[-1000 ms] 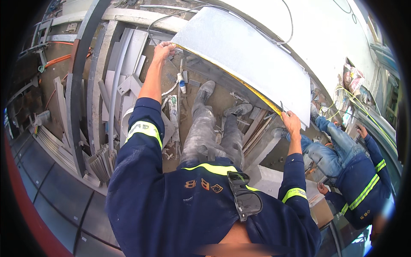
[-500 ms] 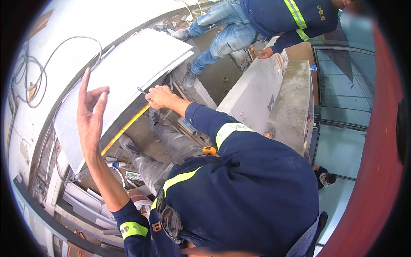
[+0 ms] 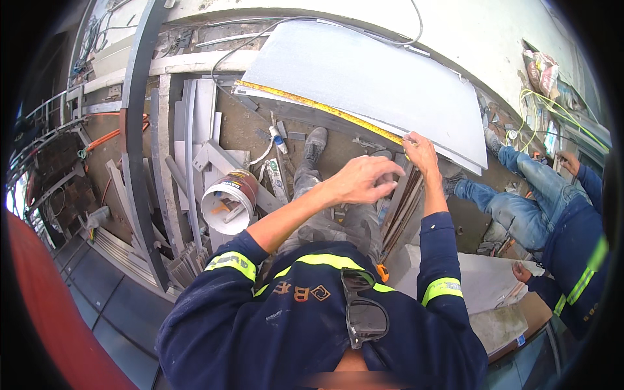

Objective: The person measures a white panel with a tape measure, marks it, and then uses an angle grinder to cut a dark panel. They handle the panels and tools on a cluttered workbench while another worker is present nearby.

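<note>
My right hand point(image 3: 421, 155) is closed on the right end of a yellow measuring tape point(image 3: 325, 107). The blade stretches left along the near edge of a large pale grey board point(image 3: 370, 71). Just left of it, my left hand point(image 3: 367, 181) hovers over my legs with its fingers loosely curled and apart, holding nothing visible. Beneath the pale board, a darker edge and a second sheet show. Dark sunglasses point(image 3: 367, 315) hang from my shirt collar, and a small orange object point(image 3: 382, 273) sits at my waist.
A white bucket point(image 3: 227, 207) with tools inside stands to my left, near offcuts and a blue-and-white tube point(image 3: 278, 140). Farther left rises a grey metal post point(image 3: 134, 110). At right, a co-worker in jeans point(image 3: 520, 195) is beside a concrete block point(image 3: 497, 328). A dark cable point(image 3: 250, 42) crosses the board's left corner.
My view has swung left. My left hand has come down from its raised, pointing pose over the board to beside my right hand. My right hand still grips the tape's end.
</note>
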Motion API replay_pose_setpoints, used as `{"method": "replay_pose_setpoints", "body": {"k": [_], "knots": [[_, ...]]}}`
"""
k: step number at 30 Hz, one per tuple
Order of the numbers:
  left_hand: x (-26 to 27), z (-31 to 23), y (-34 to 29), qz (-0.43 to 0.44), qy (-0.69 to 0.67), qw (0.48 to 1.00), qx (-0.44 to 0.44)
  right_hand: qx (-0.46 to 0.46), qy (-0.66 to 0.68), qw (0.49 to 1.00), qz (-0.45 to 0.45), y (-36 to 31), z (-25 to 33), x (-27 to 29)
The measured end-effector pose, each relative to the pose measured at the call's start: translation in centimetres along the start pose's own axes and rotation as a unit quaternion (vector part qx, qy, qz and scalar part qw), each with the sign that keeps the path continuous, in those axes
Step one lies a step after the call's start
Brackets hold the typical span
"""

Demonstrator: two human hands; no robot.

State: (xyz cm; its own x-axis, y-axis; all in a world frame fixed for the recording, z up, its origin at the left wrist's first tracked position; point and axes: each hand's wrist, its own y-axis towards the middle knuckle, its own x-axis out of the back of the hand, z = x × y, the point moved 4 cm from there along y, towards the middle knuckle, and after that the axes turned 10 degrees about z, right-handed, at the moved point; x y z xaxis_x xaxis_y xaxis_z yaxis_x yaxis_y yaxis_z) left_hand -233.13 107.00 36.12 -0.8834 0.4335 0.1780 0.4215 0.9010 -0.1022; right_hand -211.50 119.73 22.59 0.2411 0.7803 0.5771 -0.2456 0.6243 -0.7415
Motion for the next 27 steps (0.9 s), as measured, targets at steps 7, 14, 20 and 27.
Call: {"method": "replay_pose_setpoints", "body": {"k": [7,14,20,27], "knots": [[5.1,16.7,-31.7,0.016,0.203,0.858,0.472,0.042,-0.011,0.999,0.012,2.3,-2.2,1.7],[3.9,19.3,-35.3,-0.07,0.076,0.853,0.511,0.039,0.024,0.999,0.02,1.9,-4.3,4.1],[1.6,20.3,-29.6,-0.084,-0.08,0.864,0.49,0.06,0.021,0.997,0.035,2.1,-4.1,4.5],[1.0,20.9,-28.9,-0.087,-0.068,0.854,0.508,0.071,-0.001,0.997,0.028,2.3,-3.2,4.2]]}}
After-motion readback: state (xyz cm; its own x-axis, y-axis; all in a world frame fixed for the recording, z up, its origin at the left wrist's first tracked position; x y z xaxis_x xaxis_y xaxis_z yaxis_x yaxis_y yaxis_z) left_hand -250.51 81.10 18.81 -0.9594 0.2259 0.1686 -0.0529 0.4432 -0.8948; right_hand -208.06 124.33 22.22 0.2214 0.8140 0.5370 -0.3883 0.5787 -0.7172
